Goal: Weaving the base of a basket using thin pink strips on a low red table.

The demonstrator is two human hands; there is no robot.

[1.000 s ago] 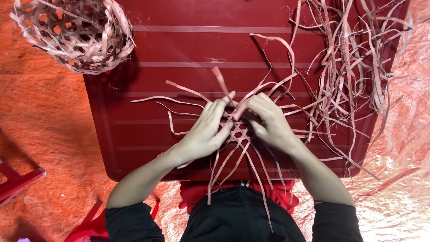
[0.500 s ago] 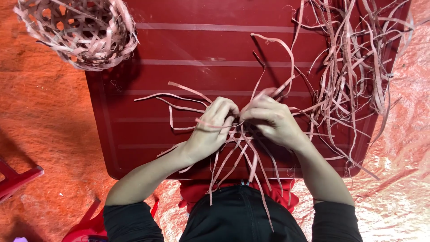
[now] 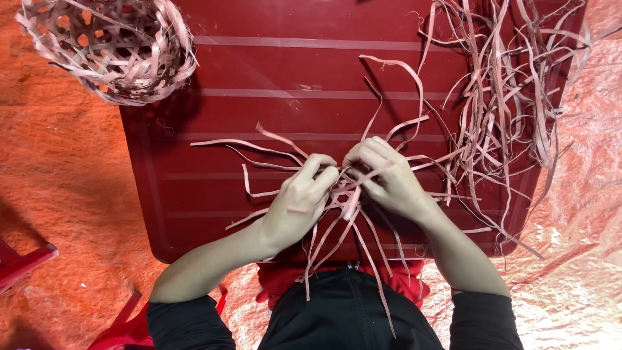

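A small woven start of flat bamboo strips (image 3: 342, 194) lay near the front edge of the dark red plastic table (image 3: 214, 188), about midway along it, with loose strip ends fanning out toward the far edge and hanging over the front edge onto the person's lap. The left hand (image 3: 298, 204) was curled closed over the left side of the crossing, fingers pinching one or two strips against the weave. The right hand (image 3: 389, 181) was likewise closed on the right side, its fingertips bent down onto the strips where they overlapped; exactly which strip each finger held could not be told.

Judging from this, the step was lacing a strip through the crossing. To do it well, one hand would need to keep the centre pressed flat so the finished overlaps did not slide, while the other drew the working strip snug without kinking it, keeping the spokes evenly spread.

A tangled heap of spare strips (image 3: 512, 97) lay along the right edge of the table, touching the outermost spokes. A finished open-weave basket (image 3: 110, 48) sat at the far left corner, half over the edge, well apart from the hands. Orange sheeting (image 3: 58, 181) covered the ground around.
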